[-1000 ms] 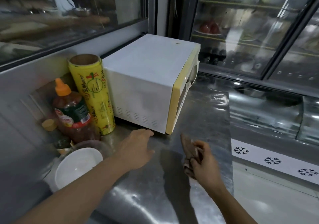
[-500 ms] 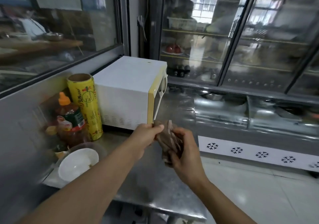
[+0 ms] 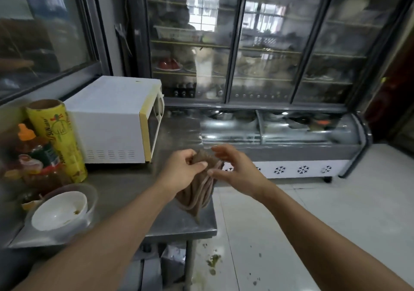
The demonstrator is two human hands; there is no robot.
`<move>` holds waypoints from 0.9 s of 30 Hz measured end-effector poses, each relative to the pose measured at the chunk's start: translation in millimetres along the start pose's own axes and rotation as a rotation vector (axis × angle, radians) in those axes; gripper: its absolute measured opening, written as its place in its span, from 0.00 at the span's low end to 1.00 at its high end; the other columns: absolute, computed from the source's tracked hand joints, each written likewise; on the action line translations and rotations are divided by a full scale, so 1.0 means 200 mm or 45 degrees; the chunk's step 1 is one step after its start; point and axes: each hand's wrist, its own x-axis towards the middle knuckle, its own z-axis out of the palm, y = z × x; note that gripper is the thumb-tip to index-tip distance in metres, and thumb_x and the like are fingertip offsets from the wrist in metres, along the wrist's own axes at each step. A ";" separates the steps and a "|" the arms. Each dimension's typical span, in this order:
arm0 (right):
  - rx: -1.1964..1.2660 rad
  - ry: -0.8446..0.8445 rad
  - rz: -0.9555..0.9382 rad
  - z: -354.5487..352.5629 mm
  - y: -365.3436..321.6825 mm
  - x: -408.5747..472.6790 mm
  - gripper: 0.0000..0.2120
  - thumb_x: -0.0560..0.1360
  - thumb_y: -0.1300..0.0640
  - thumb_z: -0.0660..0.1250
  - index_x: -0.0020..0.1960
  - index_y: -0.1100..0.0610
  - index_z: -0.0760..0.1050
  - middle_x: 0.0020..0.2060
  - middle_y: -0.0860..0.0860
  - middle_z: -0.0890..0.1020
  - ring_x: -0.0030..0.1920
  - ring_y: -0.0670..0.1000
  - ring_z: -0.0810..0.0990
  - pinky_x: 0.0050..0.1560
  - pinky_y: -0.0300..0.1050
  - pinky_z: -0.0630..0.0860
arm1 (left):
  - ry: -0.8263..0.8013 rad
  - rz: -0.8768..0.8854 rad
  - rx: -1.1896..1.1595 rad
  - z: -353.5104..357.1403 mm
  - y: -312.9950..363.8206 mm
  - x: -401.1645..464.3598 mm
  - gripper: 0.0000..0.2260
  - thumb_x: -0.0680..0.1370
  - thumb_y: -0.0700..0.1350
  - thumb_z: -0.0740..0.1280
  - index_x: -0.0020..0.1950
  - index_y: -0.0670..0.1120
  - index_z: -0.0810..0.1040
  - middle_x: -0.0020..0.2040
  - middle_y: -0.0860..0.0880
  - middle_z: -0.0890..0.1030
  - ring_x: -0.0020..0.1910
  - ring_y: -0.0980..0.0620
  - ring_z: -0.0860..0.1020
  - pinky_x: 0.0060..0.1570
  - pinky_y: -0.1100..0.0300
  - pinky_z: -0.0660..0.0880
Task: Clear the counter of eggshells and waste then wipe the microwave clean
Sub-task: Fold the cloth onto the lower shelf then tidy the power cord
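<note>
Yellow wrap roll beside sauce bottle; white bowl in front; glass fridge behind.

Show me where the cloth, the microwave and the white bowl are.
cloth [image 3: 197,192], head view, on its hanging folds below the hands.
microwave [image 3: 112,131], head view, on its white side panel.
white bowl [image 3: 56,212], head view, on its inner surface.

Commercial kitchen: glass-door display fridges, steel counter.

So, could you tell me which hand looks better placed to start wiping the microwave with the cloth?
Probably the left. The left hand grips the cloth and is on the microwave's side; the right hand has loose fingers and lies farther away.
</note>
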 end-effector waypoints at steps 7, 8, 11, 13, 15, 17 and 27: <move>-0.183 0.110 0.052 -0.41 0.14 -0.19 0.07 0.73 0.62 0.68 0.42 0.50 0.79 0.36 0.47 0.80 0.40 0.47 0.77 0.41 0.41 0.74 | -0.286 0.067 0.007 0.39 0.19 0.04 0.05 0.73 0.41 0.72 0.44 0.49 0.77 0.44 0.48 0.84 0.46 0.51 0.82 0.46 0.59 0.78; -0.190 0.126 0.067 -0.48 0.17 -0.21 0.08 0.73 0.62 0.67 0.43 0.50 0.79 0.37 0.46 0.80 0.41 0.47 0.78 0.43 0.41 0.75 | -0.383 0.046 -0.010 0.46 0.20 0.05 0.08 0.72 0.40 0.72 0.48 0.48 0.77 0.46 0.48 0.84 0.48 0.51 0.82 0.50 0.56 0.78; -0.091 0.202 0.121 -0.74 0.28 -0.26 0.07 0.75 0.64 0.66 0.50 0.56 0.80 0.41 0.50 0.81 0.44 0.49 0.79 0.44 0.42 0.76 | -0.657 0.004 -0.001 0.71 0.21 0.08 0.18 0.69 0.37 0.74 0.57 0.48 0.76 0.51 0.49 0.84 0.53 0.52 0.81 0.57 0.52 0.77; -0.003 0.260 0.125 -0.90 0.36 -0.29 0.08 0.74 0.66 0.65 0.50 0.59 0.80 0.40 0.52 0.82 0.42 0.49 0.79 0.42 0.40 0.75 | -0.684 -0.002 -0.061 0.90 0.22 0.10 0.17 0.69 0.36 0.74 0.57 0.44 0.77 0.52 0.48 0.84 0.53 0.52 0.81 0.60 0.51 0.75; 0.069 0.289 0.116 -1.07 0.46 -0.32 0.08 0.74 0.67 0.65 0.50 0.59 0.80 0.42 0.54 0.82 0.44 0.51 0.80 0.46 0.43 0.76 | -0.688 -0.019 -0.180 1.09 0.25 0.14 0.15 0.71 0.37 0.73 0.56 0.43 0.78 0.51 0.49 0.84 0.51 0.52 0.82 0.59 0.54 0.74; 0.127 0.299 0.124 -1.24 0.58 -0.34 0.09 0.75 0.68 0.64 0.49 0.57 0.80 0.43 0.57 0.82 0.45 0.54 0.80 0.49 0.47 0.76 | -0.695 -0.040 -0.293 1.28 0.30 0.18 0.13 0.72 0.38 0.71 0.56 0.42 0.78 0.51 0.46 0.84 0.49 0.46 0.83 0.56 0.54 0.75; 0.355 0.272 0.347 -1.79 1.28 -0.26 0.11 0.76 0.73 0.58 0.49 0.62 0.77 0.45 0.62 0.80 0.41 0.52 0.80 0.43 0.42 0.79 | -0.470 -0.418 -0.606 1.86 0.46 0.49 0.06 0.72 0.33 0.69 0.42 0.41 0.74 0.34 0.44 0.82 0.32 0.49 0.81 0.36 0.59 0.79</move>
